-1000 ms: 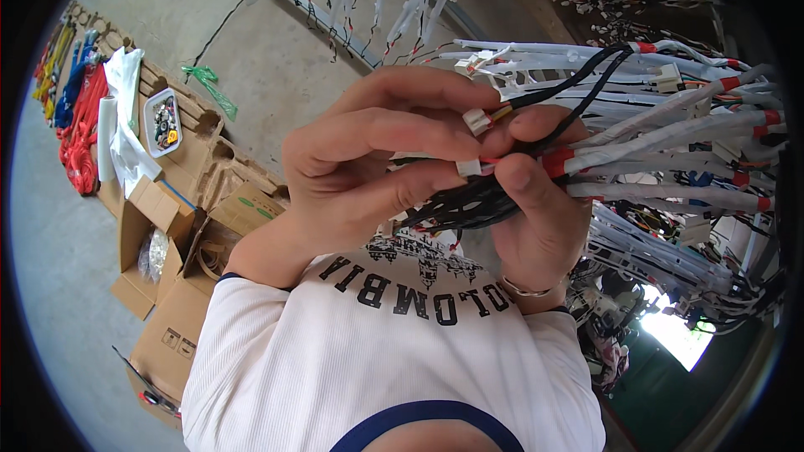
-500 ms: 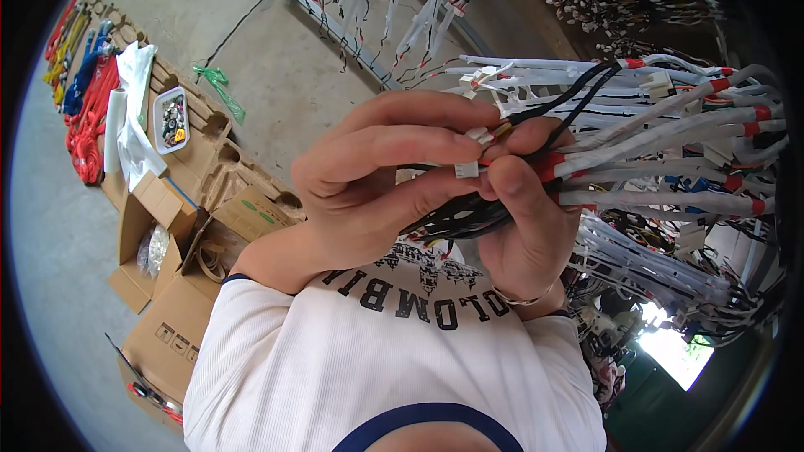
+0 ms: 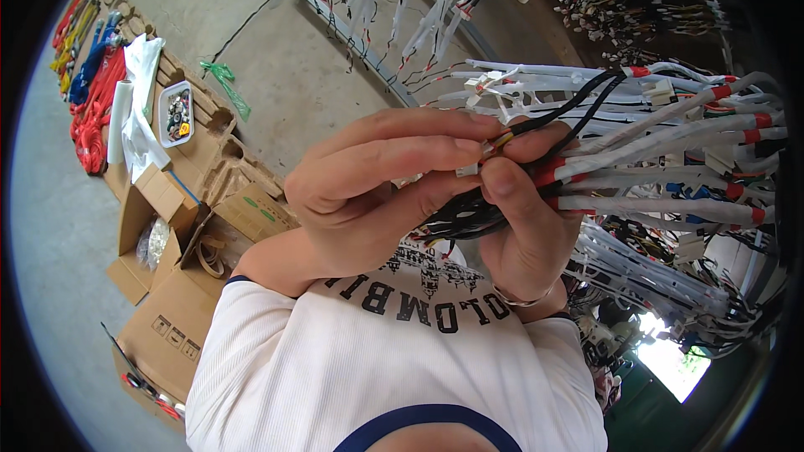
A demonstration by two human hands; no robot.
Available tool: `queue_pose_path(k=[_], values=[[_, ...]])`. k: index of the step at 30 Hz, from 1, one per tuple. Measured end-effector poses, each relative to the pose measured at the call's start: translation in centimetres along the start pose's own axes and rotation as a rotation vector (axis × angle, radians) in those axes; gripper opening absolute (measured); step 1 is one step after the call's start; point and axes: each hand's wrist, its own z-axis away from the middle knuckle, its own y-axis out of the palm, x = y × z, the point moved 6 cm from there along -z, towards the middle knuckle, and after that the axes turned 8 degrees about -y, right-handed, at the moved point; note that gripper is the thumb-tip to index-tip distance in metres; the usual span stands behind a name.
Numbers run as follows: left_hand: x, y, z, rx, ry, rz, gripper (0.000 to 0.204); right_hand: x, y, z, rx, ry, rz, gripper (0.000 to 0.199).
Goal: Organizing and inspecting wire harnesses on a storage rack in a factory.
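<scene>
My left hand [image 3: 368, 184] reaches in from the left with its fingers pinched on a small white connector [image 3: 467, 171], partly hidden by the fingertips. Close beside it, a black-sleeved cable [image 3: 565, 106] ends in short coloured wires at the fingertips; the connector on that end is mostly covered. My right hand [image 3: 528, 234] is closed round the wire harness [image 3: 611, 163], with its thumb near the white connector. White-wrapped branches with red tape bands run off to the right. Black wires [image 3: 465, 218] hang below the fingers.
More wire harnesses hang from a metal rack [image 3: 335, 25] ahead and lie at the right. To the left are cardboard boxes [image 3: 163, 339], a white tray [image 3: 177, 115] of small parts, red cable bundles [image 3: 96, 117] and white plastic sheeting [image 3: 142, 109].
My left fingertips have shifted slightly, covering more of the white connectors. The coloured wires at the black cable's end show more. The whole view has shifted a little.
</scene>
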Motion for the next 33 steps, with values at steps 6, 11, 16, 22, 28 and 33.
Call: queue_pose_path(k=[6,11,16,22,28,33], values=[[-0.7,-0.9,-0.7,-0.052,0.041,-0.070,0.026,0.5,1.2,-1.0,0.037,-0.024,-0.004,0.015],[-1.1,-0.8,-0.6,-0.063,-0.046,0.001,0.024,0.5,-0.2,0.4,-0.038,-0.103,0.548,0.026],[-1.2,-0.6,0.4,-0.065,0.034,-0.033,0.024,-0.4,0.1,1.1,-0.331,0.073,0.082,0.025],[-2.0,-0.1,0.6,-0.071,0.005,0.033,0.021,-0.2,-0.4,1.4,-0.164,0.109,0.017,0.023],[-1.3,-0.3,-0.9,-0.007,-0.154,0.321,0.022,0.1,0.5,0.6,-0.151,0.130,0.030,0.018],[-1.9,-0.3,0.1,-0.141,-0.164,0.325,0.023,1.3,1.7,1.3,-0.033,0.091,-0.019,0.013]])
